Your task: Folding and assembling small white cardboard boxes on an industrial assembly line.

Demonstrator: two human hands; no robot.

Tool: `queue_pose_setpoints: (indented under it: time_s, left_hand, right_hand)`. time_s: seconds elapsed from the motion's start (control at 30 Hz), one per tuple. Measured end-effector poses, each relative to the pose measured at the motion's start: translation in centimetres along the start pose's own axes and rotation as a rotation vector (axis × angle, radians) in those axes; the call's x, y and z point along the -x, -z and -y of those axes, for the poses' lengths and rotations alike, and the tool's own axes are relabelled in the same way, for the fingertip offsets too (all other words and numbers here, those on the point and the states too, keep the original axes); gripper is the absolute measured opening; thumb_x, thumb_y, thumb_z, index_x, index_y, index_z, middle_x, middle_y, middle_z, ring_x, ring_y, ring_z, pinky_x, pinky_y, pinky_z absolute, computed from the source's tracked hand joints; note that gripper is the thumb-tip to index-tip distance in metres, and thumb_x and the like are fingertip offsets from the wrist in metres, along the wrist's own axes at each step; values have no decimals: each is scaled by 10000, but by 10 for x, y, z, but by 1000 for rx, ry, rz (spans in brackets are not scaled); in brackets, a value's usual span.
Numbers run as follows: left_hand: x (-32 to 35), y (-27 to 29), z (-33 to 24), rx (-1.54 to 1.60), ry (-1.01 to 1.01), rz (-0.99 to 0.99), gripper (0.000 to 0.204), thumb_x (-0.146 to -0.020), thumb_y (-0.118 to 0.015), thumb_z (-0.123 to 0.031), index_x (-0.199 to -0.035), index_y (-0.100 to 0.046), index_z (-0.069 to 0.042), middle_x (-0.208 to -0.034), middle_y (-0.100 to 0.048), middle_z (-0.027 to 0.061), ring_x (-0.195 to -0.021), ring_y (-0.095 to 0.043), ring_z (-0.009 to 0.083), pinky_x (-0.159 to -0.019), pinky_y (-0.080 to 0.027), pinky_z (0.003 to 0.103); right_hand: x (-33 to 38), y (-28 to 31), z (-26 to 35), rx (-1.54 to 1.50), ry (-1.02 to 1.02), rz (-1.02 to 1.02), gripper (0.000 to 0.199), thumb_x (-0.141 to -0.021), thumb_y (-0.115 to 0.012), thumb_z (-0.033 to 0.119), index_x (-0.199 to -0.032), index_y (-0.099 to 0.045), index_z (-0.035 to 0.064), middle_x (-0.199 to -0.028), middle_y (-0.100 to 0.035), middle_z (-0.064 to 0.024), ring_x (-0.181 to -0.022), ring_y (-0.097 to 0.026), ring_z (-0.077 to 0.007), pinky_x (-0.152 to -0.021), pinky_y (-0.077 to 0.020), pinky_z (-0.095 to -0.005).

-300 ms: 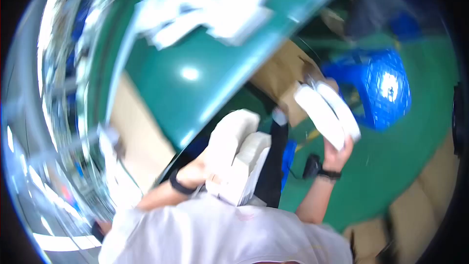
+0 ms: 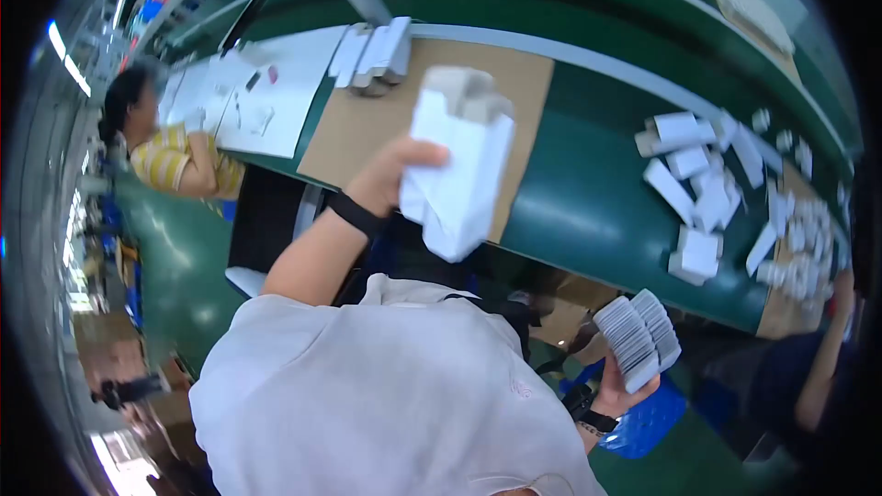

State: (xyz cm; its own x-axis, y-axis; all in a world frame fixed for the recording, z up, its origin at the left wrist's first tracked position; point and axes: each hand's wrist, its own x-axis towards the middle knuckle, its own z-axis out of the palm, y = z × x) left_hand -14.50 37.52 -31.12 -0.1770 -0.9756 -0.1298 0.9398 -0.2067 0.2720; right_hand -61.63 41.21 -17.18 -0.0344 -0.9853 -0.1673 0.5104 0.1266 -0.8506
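My left hand (image 2: 400, 174) is closed around white folded cartons (image 2: 459, 179), lifted above the bench. Grey insides show at their upper end. My right hand (image 2: 627, 393), low at the right and off the bench edge, grips two side-by-side stacks of thin white pieces (image 2: 637, 338). Their many edges show as fine lines; what the pieces are, I cannot tell. Beneath the left hand's cartons lies a brown cardboard sheet (image 2: 524, 101) on the green bench (image 2: 579, 193). More white cartons (image 2: 375, 53) stand together at the sheet's far left corner.
Loose white boxes (image 2: 703, 174) lie scattered on the bench's right side. At the left sits a person in a yellow striped top (image 2: 175, 161) by a white work surface (image 2: 266, 101). Another person's arm (image 2: 827, 358) shows at far right. A blue bag (image 2: 648, 422) is below my right hand.
My view has swung left along the bench. The left hand has raised its cartons from near my body to above the cardboard sheet. The right hand still holds its stacks.
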Motion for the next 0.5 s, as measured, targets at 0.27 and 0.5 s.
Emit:
queue_pose_setpoints:
  time_s: [0.27,0.5]
  left_hand:
    - [-202,156,-596,-618,-61,-322,677,-724,-695,-130,-1282,-332,-6,-1122,-541,108,-982,-575,201,-827,-481,323]
    - [-375,193,-858,-1212,-16,-505,610,-693,-709,-141,-1207,-426,28,-1063,-585,161,-963,-588,256,-805,-475,349]
  right_hand:
    - [-301,-478,-356,-247,-353,-52,692,-734,-648,379,-1315,-371,124,-1305,-407,-150,-1182,-397,-352,-897,-409,-567]
    - [-398,-742,-485,-449,-318,-127,697,-728,-656,368,-1315,-367,129,-1306,-397,-148,-1177,-390,-358,-916,-379,-583]
